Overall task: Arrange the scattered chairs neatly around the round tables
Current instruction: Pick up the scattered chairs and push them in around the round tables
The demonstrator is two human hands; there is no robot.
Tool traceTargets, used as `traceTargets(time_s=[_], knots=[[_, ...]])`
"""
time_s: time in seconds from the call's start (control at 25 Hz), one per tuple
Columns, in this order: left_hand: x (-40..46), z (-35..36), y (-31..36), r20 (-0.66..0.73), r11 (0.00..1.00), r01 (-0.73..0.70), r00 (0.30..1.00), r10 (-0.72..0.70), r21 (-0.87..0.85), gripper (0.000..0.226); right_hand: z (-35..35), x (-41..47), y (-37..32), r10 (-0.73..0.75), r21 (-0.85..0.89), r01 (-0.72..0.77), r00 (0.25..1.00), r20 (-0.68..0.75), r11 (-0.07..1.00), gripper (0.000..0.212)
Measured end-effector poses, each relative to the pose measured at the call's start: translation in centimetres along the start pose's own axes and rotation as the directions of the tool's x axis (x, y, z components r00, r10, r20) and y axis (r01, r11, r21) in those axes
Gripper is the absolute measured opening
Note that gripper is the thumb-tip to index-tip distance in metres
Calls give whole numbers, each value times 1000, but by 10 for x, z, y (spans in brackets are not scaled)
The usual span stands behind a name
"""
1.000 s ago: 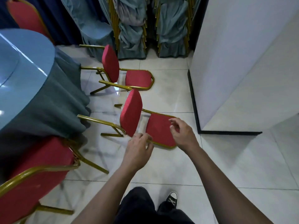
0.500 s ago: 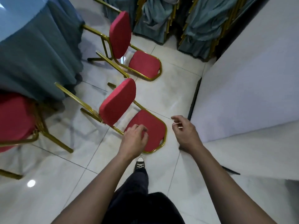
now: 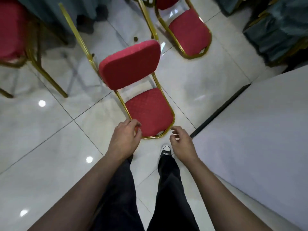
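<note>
Now the person has closed in on the nearest tipped chair (image 3: 140, 90), which lies on its back on the tiled floor (image 3: 50, 147), its backrest pad (image 3: 150, 112) flat near the feet and its seat cushion (image 3: 130, 64) standing up beyond it. A moment ago both hands hovered over that chair from farther off; they have since come down to the top rail of its gold frame (image 3: 170, 130). The left hand (image 3: 124, 139) curls its fingers (image 3: 136, 125) round the rail's left corner and seems to touch it, though I cannot tell whether the grip has closed. The right hand (image 3: 182, 144) is half open, holding nothing, just beside the rail's right corner. Beyond this chair a second tipped chair (image 3: 188, 32) lies the same way, and left of it an upright chair (image 3: 15, 34) stands against the draped table (image 3: 55, 12). I judge the lift is about to begin; the white partition (image 3: 258, 130), close on the chair's right, leaves little room to swing it.
</note>
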State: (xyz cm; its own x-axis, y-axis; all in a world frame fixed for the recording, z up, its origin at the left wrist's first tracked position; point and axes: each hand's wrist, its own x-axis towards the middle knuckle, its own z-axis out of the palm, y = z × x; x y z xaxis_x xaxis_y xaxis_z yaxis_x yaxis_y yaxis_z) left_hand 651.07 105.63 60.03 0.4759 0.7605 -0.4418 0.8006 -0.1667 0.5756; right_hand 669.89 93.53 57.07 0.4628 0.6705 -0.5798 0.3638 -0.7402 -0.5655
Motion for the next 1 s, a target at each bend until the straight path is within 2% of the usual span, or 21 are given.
traceTargets(time_s=[0.08, 0.2, 0.28, 0.4, 0.6, 0.76, 0.92, 1.0], knots=[[3, 49, -19, -33, 992, 109, 993, -111, -56, 23, 18, 42, 47, -6, -55, 11, 997, 82, 998, 30], [20, 141, -59, 9, 957, 266, 964, -267, -116, 30, 55, 134, 129, 48, -72, -38, 988, 148, 997, 25], [37, 203, -94, 58, 934, 335, 942, -330, -126, 37, 80, 191, 185, 137, -78, -128, 984, 111, 989, 25], [85, 293, -161, 74, 932, 348, 937, -341, -105, 46, 123, 283, 271, 213, -108, -204, 974, 75, 973, 28], [189, 426, -262, 36, 903, 404, 914, -403, -148, 60, 186, 411, 378, 196, -75, -199, 980, -40, 977, 48], [247, 496, -310, 19, 791, 527, 836, -549, -311, 72, 211, 484, 421, 305, 7, -306, 946, -112, 952, 63], [263, 516, -321, -5, 656, 532, 775, -632, -536, 75, 226, 518, 421, 378, 216, -358, 924, -60, 908, 52], [258, 508, -318, 14, 602, 527, 759, -651, -600, 73, 228, 514, 409, 428, 314, -406, 904, -2, 858, 64]])
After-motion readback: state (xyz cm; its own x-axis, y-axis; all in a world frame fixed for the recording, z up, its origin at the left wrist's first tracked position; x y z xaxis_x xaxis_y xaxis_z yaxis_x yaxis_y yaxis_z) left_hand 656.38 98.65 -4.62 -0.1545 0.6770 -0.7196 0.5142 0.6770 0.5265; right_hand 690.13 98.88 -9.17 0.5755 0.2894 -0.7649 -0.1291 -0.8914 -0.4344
